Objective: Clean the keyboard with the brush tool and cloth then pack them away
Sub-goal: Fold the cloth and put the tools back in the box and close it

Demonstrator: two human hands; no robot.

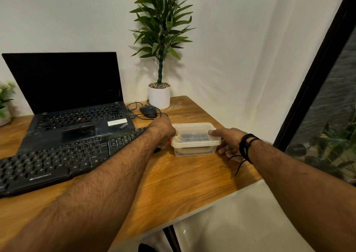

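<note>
Keyboard [57, 159], black, lies along the front left of the wooden counter [183, 184], its far end just beside a clear plastic container [194, 141] with its lid on. Something dark shows through the lid; what it is cannot be told. Each hand's grip clamps on the container: the left hand [163, 131] on its left end, the right hand [227, 141] on its right end with the thumb on the lid. Behind the keyboard sits an open laptop [73, 101]; a mouse [148, 111] and a potted plant [159, 95] stand farther back.
</note>
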